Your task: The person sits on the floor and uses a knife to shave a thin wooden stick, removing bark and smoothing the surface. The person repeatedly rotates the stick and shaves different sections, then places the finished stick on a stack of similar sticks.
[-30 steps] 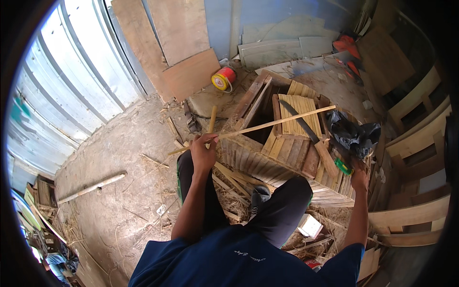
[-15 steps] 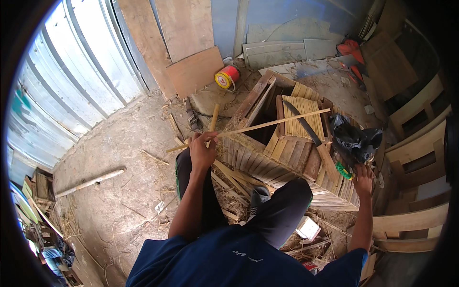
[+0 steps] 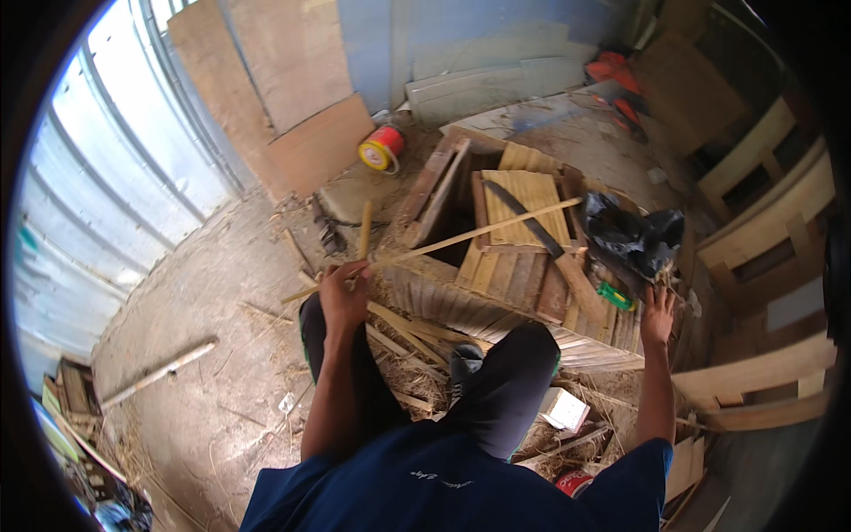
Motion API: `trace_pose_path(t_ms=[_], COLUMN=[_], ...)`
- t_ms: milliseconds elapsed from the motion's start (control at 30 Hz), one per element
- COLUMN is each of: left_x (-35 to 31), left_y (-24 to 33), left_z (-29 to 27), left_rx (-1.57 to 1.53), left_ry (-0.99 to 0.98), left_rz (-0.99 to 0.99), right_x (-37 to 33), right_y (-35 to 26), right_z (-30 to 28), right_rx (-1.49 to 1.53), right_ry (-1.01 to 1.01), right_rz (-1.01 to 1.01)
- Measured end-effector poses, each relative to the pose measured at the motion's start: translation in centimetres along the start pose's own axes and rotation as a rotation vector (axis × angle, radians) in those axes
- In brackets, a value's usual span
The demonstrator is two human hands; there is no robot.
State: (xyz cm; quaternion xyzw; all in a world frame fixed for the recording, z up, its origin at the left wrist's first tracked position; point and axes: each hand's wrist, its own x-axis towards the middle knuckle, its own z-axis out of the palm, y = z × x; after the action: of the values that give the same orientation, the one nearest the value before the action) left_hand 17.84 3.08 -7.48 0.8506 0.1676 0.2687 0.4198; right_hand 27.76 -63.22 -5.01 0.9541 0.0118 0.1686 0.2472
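My left hand pinches a long, thin wooden strip near its left end. The strip slants up to the right, across a slatted wooden box in front of my knees. On the box lies a large knife with a dark blade and wooden handle, and the strip crosses over its blade. My right hand is open, fingers spread, below a crumpled black plastic bag. Just left of its fingers rests a small green tool, apart from the hand; its kind is unclear.
A red and yellow bucket lies tipped near boards leaning on the wall. Wooden frames stand along the right side. Wood scraps and shavings litter the floor by my legs. A stick lies at the left.
The whole view has shifted, moving the scene leftward and slightly up. My right hand's fingers are now straighter and a little farther from the green tool. My left hand still holds the strip.
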Motion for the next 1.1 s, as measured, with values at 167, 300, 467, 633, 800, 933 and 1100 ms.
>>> trace_pose_path(t_ms=[167,300,467,633,800,933,1100], left_x=[0.1,0.4,1.5,2.4,2.5,3.2,4.4], left_y=[0.1,0.4,0.6,0.3,-1.2,-2.7,-3.7], left_z=[0.3,0.4,-0.3,-0.4,0.4,1.3,2.8], left_rx=[0.047,0.035,0.043,0.024,-0.05,0.033,0.141], left_ry=[-0.006,-0.014,0.034,0.056,0.08,0.145,0.181], left_rz=[-0.009,0.011,0.132,0.073,0.092,0.106,0.127], right_x=[-0.7,-1.9,-3.7,-5.7,-9.1,-12.3,-13.9], right_y=[1.4,1.3,2.6,6.8,13.0,17.0,17.8], right_z=[-0.6,-2.5,-4.2,-5.4,-8.0,-10.7,-15.8], right_rx=[-0.049,-0.066,-0.083,-0.118,-0.215,0.085,1.205], right_ry=[0.074,0.121,0.168,0.111,-0.225,-0.095,0.068], right_rz=[0.107,0.228,0.341,0.381,0.652,0.742,0.92])
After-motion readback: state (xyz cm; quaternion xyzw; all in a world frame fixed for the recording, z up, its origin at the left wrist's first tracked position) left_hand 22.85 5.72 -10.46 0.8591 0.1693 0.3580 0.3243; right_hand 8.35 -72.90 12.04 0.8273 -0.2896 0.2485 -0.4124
